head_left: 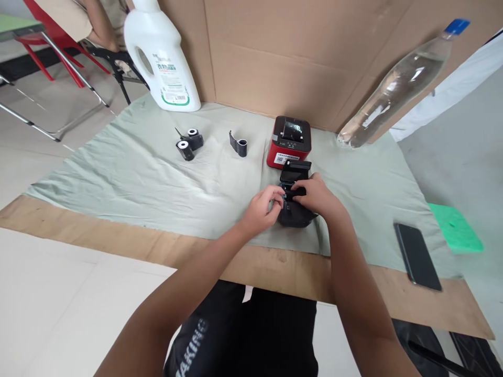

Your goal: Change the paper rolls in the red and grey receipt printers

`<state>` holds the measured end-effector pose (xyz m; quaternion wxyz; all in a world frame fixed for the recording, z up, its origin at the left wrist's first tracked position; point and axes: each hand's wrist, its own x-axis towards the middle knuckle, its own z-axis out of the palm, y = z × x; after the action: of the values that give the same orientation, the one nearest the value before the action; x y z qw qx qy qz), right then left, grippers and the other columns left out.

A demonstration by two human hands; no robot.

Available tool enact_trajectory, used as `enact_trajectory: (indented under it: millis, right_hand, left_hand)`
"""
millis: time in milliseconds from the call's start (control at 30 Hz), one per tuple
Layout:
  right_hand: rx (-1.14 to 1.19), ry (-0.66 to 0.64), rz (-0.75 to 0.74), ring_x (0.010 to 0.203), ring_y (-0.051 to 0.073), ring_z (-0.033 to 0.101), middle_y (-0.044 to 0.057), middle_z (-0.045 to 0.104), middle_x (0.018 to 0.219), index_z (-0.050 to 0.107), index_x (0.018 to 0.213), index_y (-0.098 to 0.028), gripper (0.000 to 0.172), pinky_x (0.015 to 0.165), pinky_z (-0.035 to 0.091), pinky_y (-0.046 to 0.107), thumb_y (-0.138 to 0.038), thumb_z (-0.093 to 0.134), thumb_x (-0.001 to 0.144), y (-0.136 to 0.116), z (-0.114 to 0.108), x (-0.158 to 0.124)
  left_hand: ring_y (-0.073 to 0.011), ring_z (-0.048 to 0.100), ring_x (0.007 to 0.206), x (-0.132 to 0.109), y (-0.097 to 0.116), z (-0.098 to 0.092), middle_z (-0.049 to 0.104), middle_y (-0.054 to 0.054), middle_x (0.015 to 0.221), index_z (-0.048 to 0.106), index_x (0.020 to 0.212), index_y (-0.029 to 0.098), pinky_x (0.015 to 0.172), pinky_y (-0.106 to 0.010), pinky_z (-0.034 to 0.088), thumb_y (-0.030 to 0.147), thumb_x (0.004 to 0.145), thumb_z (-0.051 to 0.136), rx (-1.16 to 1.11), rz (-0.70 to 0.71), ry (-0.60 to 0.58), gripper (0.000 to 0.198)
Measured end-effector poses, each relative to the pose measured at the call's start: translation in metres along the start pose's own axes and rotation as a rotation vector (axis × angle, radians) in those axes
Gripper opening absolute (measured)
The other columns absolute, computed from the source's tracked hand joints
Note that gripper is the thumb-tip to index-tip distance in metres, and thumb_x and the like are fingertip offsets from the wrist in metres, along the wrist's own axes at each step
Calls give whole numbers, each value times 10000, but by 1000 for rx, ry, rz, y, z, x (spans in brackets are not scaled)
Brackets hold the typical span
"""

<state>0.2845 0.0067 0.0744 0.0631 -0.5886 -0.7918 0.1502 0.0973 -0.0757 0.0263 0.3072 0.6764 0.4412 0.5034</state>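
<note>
A small black printer [295, 217] stands near the front of the cloth, its lid [297, 166] raised toward the back. My right hand [316, 195] reaches in from the right, with thumb and fingertips around a black roll [291, 194] in the open compartment; the fingers partly hide it. My left hand [264, 209] is at the printer's left side, with fingers curled and fingertips together at the compartment's edge. Whatever lies between those fingertips is too small to make out. Directly behind stands a red and black printer [288, 144], touching or nearly touching the raised lid.
Several black rolls, including one loose roll [239, 145] and a pair [189, 142], lie left of the printers. A white detergent jug [165, 63] and a leaning water bottle [396, 86] are against the cardboard [275, 63]. A phone [418, 256] lies front right. Another person's arm [98, 23] shows back left.
</note>
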Motion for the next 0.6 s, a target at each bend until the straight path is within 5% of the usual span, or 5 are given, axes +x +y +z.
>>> enact_trajectory:
  millis: [200, 333, 467, 600]
  right_hand:
    - [71, 44, -15, 1060, 273, 582, 86, 542, 1060, 763, 1136, -212, 312, 1025, 481, 436, -176, 703, 832, -2, -14, -9]
    - [141, 103, -39, 1120, 294, 606, 116, 582, 1174, 653, 1126, -206, 229, 1011, 484, 436, -217, 613, 901, -18, -33, -40]
    - [237, -25, -163, 1013, 277, 643, 84, 670, 1131, 529, 1135, -246, 166, 866, 501, 400, -265, 528, 969, -48, -48, -73]
    - [285, -114, -300, 941, 247, 630, 63, 678, 1104, 518, 1084, -254, 110, 803, 481, 372, -269, 525, 975, -76, -58, -73]
  left_hand:
    - [-152, 664, 822, 1, -7, 0, 696, 1, 839, 543, 1084, 236, 825, -304, 517, 130, 944, 458, -71, 69, 48, 195]
    - [-160, 639, 836, 3, -9, 3, 688, -26, 906, 558, 1072, 225, 816, -310, 496, 215, 974, 469, -121, 65, 129, 133]
    - [-185, 626, 922, 6, -11, -3, 674, -82, 1095, 582, 1157, 217, 839, -336, 504, 422, 1038, 448, -256, 97, 214, 272]
    - [-176, 623, 851, 9, -5, -22, 677, -35, 923, 645, 1160, 212, 792, -308, 502, 570, 1038, 498, -338, 105, 103, 406]
